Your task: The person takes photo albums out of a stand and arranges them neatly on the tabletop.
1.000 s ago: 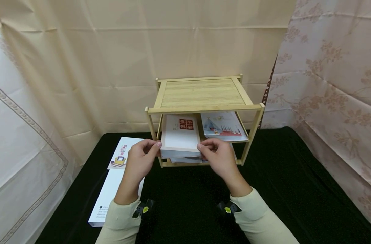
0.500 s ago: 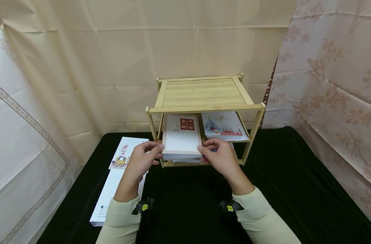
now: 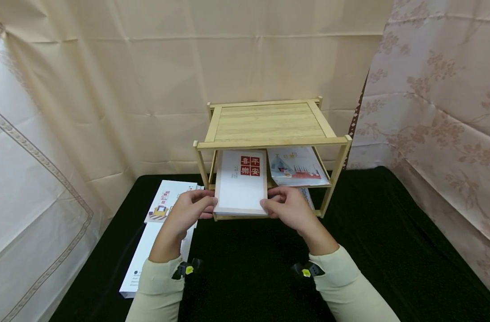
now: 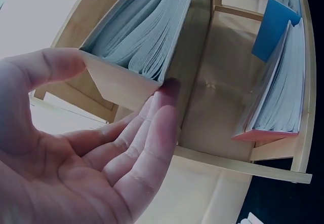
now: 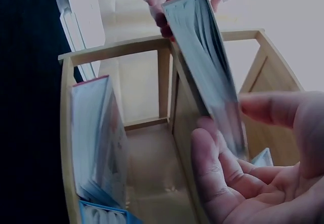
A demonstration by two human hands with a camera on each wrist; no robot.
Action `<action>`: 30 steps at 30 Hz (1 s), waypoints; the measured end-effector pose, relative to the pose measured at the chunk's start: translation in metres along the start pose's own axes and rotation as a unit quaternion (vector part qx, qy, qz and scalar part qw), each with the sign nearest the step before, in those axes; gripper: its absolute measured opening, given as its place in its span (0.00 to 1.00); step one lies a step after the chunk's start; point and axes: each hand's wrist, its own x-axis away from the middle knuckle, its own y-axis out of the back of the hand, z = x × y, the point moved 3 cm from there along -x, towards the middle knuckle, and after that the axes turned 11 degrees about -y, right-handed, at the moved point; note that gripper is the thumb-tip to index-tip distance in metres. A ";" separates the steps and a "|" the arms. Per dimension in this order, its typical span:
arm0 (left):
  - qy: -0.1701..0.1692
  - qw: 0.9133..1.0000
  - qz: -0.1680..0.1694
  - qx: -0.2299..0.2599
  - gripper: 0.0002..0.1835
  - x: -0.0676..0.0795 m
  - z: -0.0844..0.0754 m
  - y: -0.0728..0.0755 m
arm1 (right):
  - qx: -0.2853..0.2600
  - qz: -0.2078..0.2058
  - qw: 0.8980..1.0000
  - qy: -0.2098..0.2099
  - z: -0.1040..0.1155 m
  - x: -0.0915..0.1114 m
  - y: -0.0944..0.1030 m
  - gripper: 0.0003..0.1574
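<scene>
A white book [image 3: 239,190] with red character squares on its cover lies partly inside the left half of the wooden rack [image 3: 269,123], its near end sticking out. My left hand [image 3: 192,208] holds its left side near the front corner; in the left wrist view, the thumb and fingers are on opposite faces of the book [image 4: 126,79]. My right hand [image 3: 291,208] grips the right side, thumb on the cover and fingers below. Page edges show in both wrist views. The far end is hidden under the rack's top board.
Beside it, a book with a tent picture [image 3: 295,165] lies on the rack's middle shelf. Part of another book [image 3: 306,197] shows below. On the black cloth [image 3: 245,277] at left lie white books [image 3: 158,237]. A beige curtain [image 3: 168,80] hangs behind.
The white book's near end has come lower and closer to me, with more of the cover showing and less of its front edge. Both hands have moved slightly down with it.
</scene>
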 end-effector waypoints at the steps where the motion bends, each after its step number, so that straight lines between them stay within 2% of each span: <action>1: 0.001 1.000 0.005 0.003 0.32 0.000 0.001 0.000 | -0.003 0.004 1.000 0.000 -0.001 -0.001 -0.001 0.32; 8: 0.001 0.999 0.024 0.024 0.31 0.000 0.004 -0.003 | -0.029 -0.004 1.000 -0.011 -0.008 -0.006 -0.004 0.32; 17: -0.003 1.000 0.021 0.023 0.34 -0.005 0.004 -0.009 | -0.013 -0.014 1.000 -0.009 -0.008 -0.006 -0.003 0.29; 19: -0.004 1.000 0.014 0.024 0.36 -0.007 0.004 -0.012 | -0.012 -0.011 1.000 -0.010 -0.007 -0.005 -0.003 0.28; 24: 0.005 1.000 -0.008 0.023 0.31 -0.010 0.007 -0.014 | -0.009 0.010 1.000 -0.011 -0.006 -0.004 -0.003 0.28; 30: -0.003 1.000 0.001 0.013 0.34 -0.008 0.008 -0.015 | 0.007 0.030 1.000 -0.005 -0.007 -0.004 -0.004 0.31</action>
